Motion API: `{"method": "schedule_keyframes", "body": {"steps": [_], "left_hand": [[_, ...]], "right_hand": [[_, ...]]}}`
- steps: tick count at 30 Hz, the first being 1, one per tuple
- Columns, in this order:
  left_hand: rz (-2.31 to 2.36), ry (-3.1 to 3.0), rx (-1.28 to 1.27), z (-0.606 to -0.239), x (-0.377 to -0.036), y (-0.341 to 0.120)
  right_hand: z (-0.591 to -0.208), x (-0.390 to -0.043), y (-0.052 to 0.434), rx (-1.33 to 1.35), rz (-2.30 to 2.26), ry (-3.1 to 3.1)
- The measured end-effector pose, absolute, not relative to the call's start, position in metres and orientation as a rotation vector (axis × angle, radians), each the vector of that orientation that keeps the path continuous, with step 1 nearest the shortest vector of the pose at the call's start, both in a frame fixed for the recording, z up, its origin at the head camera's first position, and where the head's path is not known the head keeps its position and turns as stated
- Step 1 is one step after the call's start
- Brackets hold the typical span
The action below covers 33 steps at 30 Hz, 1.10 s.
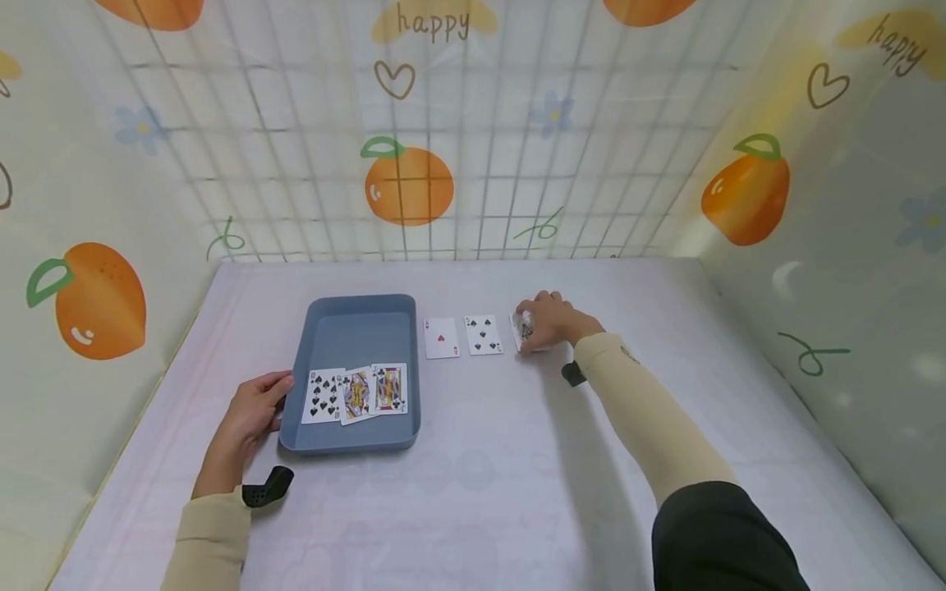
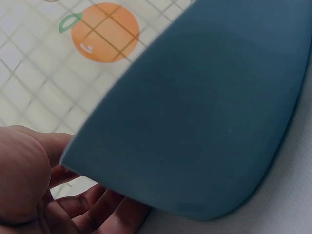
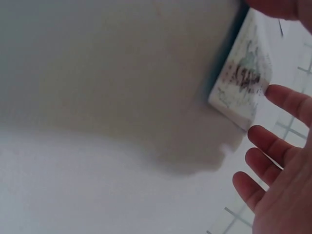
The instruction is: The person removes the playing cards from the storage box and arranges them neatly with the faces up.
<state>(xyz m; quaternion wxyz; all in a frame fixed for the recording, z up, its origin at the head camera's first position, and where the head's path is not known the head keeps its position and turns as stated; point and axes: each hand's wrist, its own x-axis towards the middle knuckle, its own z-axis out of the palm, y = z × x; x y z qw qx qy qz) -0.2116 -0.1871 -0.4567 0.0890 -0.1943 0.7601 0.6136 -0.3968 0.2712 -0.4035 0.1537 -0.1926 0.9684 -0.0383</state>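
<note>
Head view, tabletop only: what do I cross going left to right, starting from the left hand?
Left hand → blue tray → red ace card → loose spades card → right hand.

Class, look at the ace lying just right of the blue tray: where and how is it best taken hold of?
Probably by its near edge, coming from the near side: tip that edge up, then pinch both faces. The ace lies flat and thin on the table, and the blue tray flanks its left, a spade card its right, so the near side offers more room.
</note>
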Motion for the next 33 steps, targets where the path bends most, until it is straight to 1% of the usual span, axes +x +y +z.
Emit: {"method": "schedule_keyframes", "body": {"steps": [8, 16, 23, 33], "left_hand": [[1.838, 2.259, -0.574, -0.456, -0.211, -0.188], [1.842, 2.258, -0.567, -0.456, -0.210, -0.188], [1.836, 2.250, -0.575, -0.459, -0.212, -0.188], [1.843, 2.243, -0.578, -0.458, -0.214, -0.189]], "right_hand": [[-0.393, -0.394, 0.268, -0.549, -0.095, 2.775], [-0.385, -0.398, 0.260, -0.578, -0.196, 2.796], [-0.373, -0.392, 0.237, -0.671, -0.270, 2.791], [-0.366, -0.389, 0.200, -0.806, -0.242, 2.794]]}}
